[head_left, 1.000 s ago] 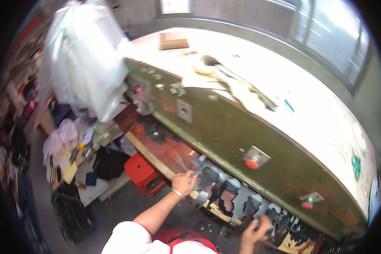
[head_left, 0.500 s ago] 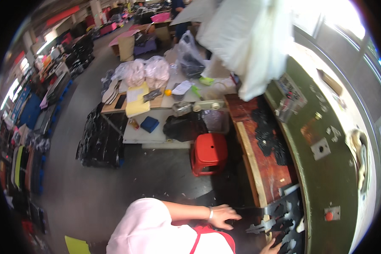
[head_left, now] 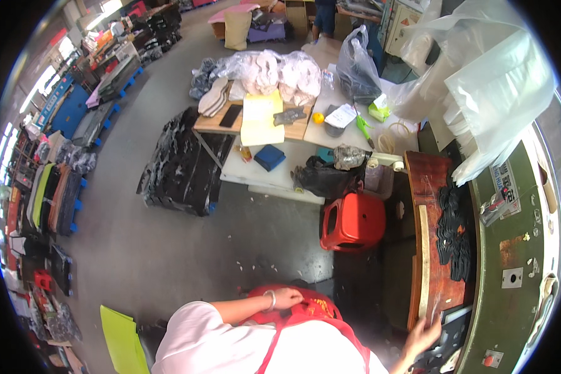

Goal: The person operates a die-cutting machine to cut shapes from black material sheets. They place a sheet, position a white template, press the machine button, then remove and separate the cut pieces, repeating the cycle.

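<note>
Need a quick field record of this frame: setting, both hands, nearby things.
setting: workshop floor, person beside a green machine
left hand: left hand rests on a red apron at the person's front, a bracelet on the wrist, holding nothing visible
right hand: right hand spread open at the edge of a brown work board, by dark cut pieces
on board: a pile of black cut pieces
nearby: red stool, cluttered table, clear plastic bags

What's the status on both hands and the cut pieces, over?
Left hand resting open on red apron. Right hand open, fingers spread at the brown bench edge, black cut pieces ahead. Red stool beside bench.
</note>
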`<state>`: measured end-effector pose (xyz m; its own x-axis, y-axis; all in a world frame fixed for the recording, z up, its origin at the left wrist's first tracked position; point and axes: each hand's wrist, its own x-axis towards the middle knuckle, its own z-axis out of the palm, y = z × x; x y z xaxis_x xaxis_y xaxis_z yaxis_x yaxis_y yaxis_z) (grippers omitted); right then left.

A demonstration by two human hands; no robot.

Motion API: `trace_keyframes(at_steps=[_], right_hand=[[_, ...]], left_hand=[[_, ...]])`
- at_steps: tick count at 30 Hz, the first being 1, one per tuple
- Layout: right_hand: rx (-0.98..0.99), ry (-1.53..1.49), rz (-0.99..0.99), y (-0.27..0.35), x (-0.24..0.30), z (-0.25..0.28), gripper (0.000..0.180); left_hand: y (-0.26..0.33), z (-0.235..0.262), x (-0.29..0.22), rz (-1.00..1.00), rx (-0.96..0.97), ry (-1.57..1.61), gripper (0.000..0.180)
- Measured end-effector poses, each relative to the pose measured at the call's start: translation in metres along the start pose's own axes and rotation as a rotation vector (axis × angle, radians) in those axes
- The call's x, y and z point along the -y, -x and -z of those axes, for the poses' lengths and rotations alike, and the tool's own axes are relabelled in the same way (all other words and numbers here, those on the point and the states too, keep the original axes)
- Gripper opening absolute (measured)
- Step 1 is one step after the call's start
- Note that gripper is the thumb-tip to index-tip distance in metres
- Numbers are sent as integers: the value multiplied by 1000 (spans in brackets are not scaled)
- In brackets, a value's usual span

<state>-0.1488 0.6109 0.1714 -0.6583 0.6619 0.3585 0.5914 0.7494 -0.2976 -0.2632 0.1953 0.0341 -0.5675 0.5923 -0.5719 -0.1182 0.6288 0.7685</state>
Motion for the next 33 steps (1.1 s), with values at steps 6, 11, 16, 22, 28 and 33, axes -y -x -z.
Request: trace_keyframes(at_steps=[6,11,16,22,28,33], right_hand=[[168,112,24,-30,40,-62,58],[5,411,79,-8,57,-73,44],[-108,275,93,-9,63,-59,39],[-96,17,-20,-53,99,-69,25],[-135,-15,105,-102,189,-128,41],[-279,132,262,-129,256,-142,47]], left_hand=[[-11,27,-19,-7,-169,9,31],[-28,70,-32,-5,-254,-218,27],[-91,112,-48,-89,-267,-308,26],[-199,176,-88,-108,-45,-386,26],[-220,268,-68,-133,-100,-399,25],[-186,394,28,78,-519,-70,23]])
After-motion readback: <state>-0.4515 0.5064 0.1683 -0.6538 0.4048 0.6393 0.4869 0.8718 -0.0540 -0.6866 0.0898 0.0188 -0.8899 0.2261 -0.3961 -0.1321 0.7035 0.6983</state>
